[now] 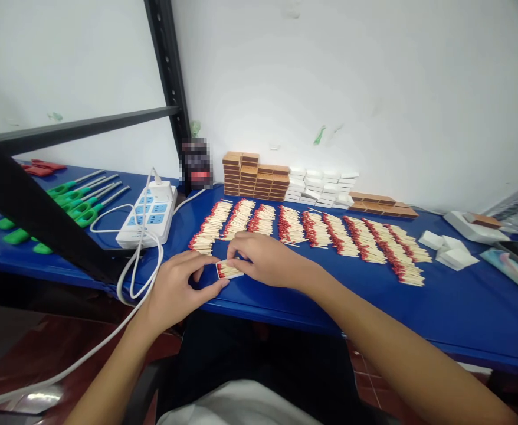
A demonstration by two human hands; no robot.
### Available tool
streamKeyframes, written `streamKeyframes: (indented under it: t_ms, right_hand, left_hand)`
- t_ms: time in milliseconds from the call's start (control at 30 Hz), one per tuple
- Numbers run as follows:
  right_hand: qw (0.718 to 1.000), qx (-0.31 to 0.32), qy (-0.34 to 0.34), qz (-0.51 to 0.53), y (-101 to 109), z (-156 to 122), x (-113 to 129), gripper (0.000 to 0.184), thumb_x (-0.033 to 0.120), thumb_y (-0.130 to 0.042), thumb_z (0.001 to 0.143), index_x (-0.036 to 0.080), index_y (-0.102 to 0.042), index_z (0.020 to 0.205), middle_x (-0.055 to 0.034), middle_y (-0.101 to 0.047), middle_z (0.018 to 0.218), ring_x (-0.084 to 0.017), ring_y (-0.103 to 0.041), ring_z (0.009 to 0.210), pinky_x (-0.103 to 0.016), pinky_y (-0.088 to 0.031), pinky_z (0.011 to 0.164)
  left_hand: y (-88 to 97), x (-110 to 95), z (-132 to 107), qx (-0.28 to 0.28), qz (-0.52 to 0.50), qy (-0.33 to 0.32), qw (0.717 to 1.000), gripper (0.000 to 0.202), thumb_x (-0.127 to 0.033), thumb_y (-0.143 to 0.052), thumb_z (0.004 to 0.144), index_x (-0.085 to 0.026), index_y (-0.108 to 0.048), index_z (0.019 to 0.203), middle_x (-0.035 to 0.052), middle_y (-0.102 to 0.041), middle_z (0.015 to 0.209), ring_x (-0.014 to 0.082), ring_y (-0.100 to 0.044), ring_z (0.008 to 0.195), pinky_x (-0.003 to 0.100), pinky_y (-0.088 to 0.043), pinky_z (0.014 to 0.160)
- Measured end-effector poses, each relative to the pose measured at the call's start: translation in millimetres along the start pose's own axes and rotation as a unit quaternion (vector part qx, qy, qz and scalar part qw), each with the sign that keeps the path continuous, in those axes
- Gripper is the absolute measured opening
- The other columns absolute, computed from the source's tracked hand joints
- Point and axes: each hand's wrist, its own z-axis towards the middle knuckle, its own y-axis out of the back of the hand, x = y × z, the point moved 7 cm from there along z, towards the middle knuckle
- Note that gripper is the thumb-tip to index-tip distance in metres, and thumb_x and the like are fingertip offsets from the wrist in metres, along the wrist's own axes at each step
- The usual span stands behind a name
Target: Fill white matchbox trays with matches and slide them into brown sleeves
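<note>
A small open matchbox tray (229, 270) filled with red-tipped matches lies near the front edge of the blue table (462, 307). My left hand (182, 289) pinches its left end between thumb and fingers. My right hand (265, 258) curls over its right side, fingers closed on the tray. Just behind my hands lie several rows of loose matches (312, 230), spread across the table.
Stacked brown matchbox sleeves (254, 176) and white trays (321, 188) stand against the wall. More white trays (447, 249) lie at the right. A white power strip (149, 215) with its cable, green-handled scissors (82, 200) and a black shelf post (166, 71) are at the left.
</note>
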Motion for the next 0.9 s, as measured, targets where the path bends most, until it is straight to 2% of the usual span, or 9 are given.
streamKeyframes:
  t_ms: [133, 200, 300, 533, 633, 767, 900]
  right_hand:
    - [0.999, -0.033, -0.005, -0.015, 4, 2, -8, 0.01, 0.021, -0.065, 0.105, 0.018, -0.071, 0.097, -0.0054, -0.07, 0.097, -0.019, -0.061, 0.091, -0.03, -0.039, 0.077]
    - [0.997, -0.056, -0.028, -0.043, 8, 4, -17, 0.009, 0.02, -0.063, 0.106, 0.018, -0.072, 0.106, -0.0064, -0.07, 0.101, -0.019, -0.062, 0.092, -0.03, -0.039, 0.077]
    - [0.993, -0.049, -0.058, -0.091, 6, 7, -30, 0.013, 0.021, -0.061, 0.107, 0.018, -0.072, 0.116, -0.0084, -0.07, 0.11, -0.02, -0.063, 0.096, -0.03, -0.039, 0.078]
    - [0.992, -0.018, -0.074, -0.101, -7, 11, -40, 0.013, 0.022, -0.059, 0.108, 0.018, -0.07, 0.101, -0.0077, -0.071, 0.11, -0.019, -0.064, 0.095, -0.03, -0.038, 0.075]
    - [0.993, -0.011, -0.072, -0.092, -5, 9, -36, 0.013, 0.021, -0.058, 0.109, 0.017, -0.068, 0.102, -0.008, -0.071, 0.11, -0.02, -0.064, 0.095, -0.03, -0.038, 0.075]
    - [0.998, -0.011, -0.031, -0.056, 3, 3, -17, 0.013, 0.022, -0.057, 0.109, 0.018, -0.066, 0.1, -0.0067, -0.071, 0.105, -0.019, -0.063, 0.094, -0.03, -0.039, 0.076]
    - [0.999, 0.02, 0.001, -0.05, 0, -2, -2, 0.011, 0.021, -0.06, 0.107, 0.018, -0.067, 0.099, -0.0061, -0.071, 0.104, -0.02, -0.062, 0.093, -0.03, -0.039, 0.076]
  left_hand:
    - [0.0, 0, -1, -0.004, -0.001, -0.005, 1.0, 0.025, -0.039, -0.082, 0.093, -0.02, -0.081, 0.109, -0.0037, -0.057, 0.069, 0.0137, -0.056, 0.064, 0.027, -0.047, 0.068]
    - [-0.2, 0, -1, -0.005, -0.001, -0.006, 1.0, 0.025, -0.039, -0.082, 0.093, -0.02, -0.081, 0.11, -0.0038, -0.057, 0.07, 0.0136, -0.057, 0.065, 0.027, -0.048, 0.069]
    - [-0.6, 0, -1, -0.004, -0.001, -0.005, 1.0, 0.025, -0.039, -0.082, 0.093, -0.02, -0.081, 0.11, -0.004, -0.057, 0.07, 0.0134, -0.057, 0.065, 0.027, -0.048, 0.069]
    - [-0.9, -1, 0, -0.004, -0.003, -0.006, 1.0, 0.026, -0.04, -0.081, 0.094, -0.02, -0.081, 0.11, -0.0041, -0.056, 0.069, 0.0135, -0.057, 0.065, 0.027, -0.047, 0.068]
    - [-0.7, -1, 0, -0.003, -0.005, -0.004, 1.0, 0.025, -0.039, -0.081, 0.094, -0.02, -0.081, 0.11, -0.0038, -0.057, 0.069, 0.0137, -0.057, 0.064, 0.027, -0.046, 0.067]
    - [-0.2, -1, 0, -0.003, -0.004, -0.001, 1.0, 0.025, -0.039, -0.081, 0.094, -0.02, -0.081, 0.11, -0.0035, -0.057, 0.069, 0.0139, -0.056, 0.064, 0.027, -0.046, 0.066]
    - [-0.1, -1, -1, 0.0, -0.001, -0.009, 1.0, 0.025, -0.039, -0.081, 0.093, -0.02, -0.08, 0.109, -0.0038, -0.057, 0.069, 0.0137, -0.056, 0.064, 0.027, -0.046, 0.066]
